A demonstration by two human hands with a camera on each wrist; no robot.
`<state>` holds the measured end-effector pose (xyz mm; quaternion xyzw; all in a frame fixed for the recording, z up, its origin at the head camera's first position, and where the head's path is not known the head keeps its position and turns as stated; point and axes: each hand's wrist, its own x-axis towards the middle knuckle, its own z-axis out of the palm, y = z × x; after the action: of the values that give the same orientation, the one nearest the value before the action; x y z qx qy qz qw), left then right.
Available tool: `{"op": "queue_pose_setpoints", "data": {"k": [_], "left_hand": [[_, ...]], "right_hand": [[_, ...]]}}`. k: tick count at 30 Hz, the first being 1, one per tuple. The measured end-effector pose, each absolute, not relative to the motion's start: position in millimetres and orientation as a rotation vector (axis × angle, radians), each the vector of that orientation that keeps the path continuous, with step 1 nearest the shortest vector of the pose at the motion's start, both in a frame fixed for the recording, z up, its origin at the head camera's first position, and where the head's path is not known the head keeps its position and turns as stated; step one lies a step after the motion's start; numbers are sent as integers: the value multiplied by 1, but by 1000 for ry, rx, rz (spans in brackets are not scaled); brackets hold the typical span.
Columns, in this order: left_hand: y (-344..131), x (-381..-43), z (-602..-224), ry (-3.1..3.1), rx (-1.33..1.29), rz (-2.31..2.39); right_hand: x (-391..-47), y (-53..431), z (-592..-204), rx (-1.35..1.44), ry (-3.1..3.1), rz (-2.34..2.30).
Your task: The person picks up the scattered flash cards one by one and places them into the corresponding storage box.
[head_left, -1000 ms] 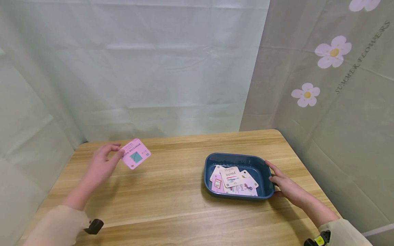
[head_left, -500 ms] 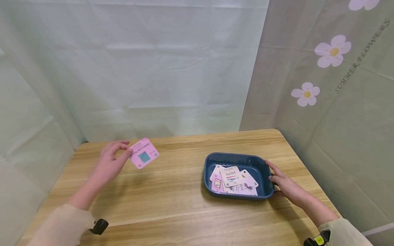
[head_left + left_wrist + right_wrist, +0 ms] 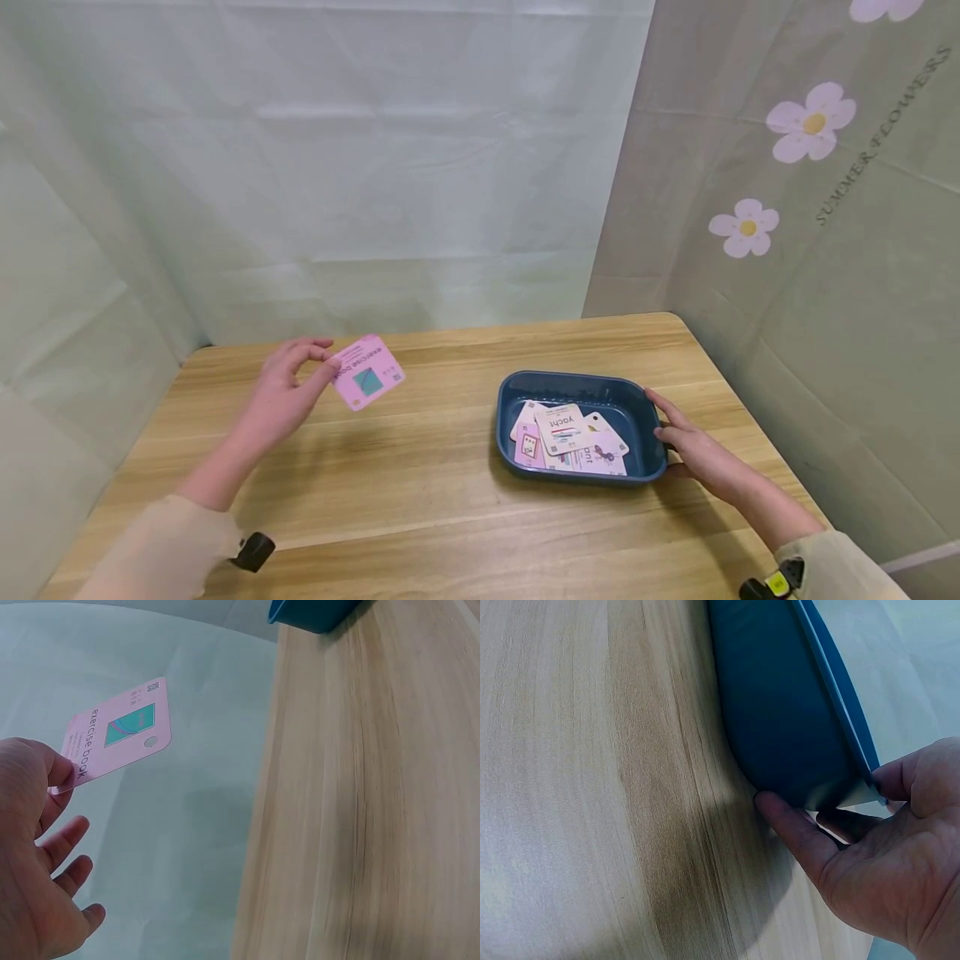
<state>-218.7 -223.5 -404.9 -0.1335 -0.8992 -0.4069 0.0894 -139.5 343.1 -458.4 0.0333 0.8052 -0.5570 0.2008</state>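
My left hand (image 3: pixel 288 392) pinches a pink flash card (image 3: pixel 368 372) by one corner between thumb and index finger, above the table's left part. The left wrist view shows the words "exercise book" and a teal picture on this card (image 3: pixel 120 735); the other fingers spread loosely. A dark blue rectangular bin (image 3: pixel 577 383) rests on the table at right centre. Several picture cards lie overlapping in it, among them a "yacht" card (image 3: pixel 564 429) and an ant card (image 3: pixel 603 458). At the bin's right end my right hand (image 3: pixel 697 454) grips the wall, its fingers at rim and side (image 3: pixel 795 712).
The wooden table (image 3: pixel 420 517) reaches back to a pale cloth curtain (image 3: pixel 390 167). On the right hangs a curtain with printed flowers (image 3: pixel 813 125). A black wrist device (image 3: pixel 253 552) sits at my left sleeve, another (image 3: pixel 776 583) at the right.
My left hand has moved steadily to the right with the pink flash card, towards the bin. The right hand and the bin have stayed in place.
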Motion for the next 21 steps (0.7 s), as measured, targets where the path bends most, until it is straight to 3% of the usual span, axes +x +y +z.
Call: {"op": "queue_pose_setpoints", "data": {"k": [21], "left_hand": [[-188, -217, -400, -2642, -497, -1299]], "right_hand": [[-141, 344, -459, 114, 2256, -1554]]}}
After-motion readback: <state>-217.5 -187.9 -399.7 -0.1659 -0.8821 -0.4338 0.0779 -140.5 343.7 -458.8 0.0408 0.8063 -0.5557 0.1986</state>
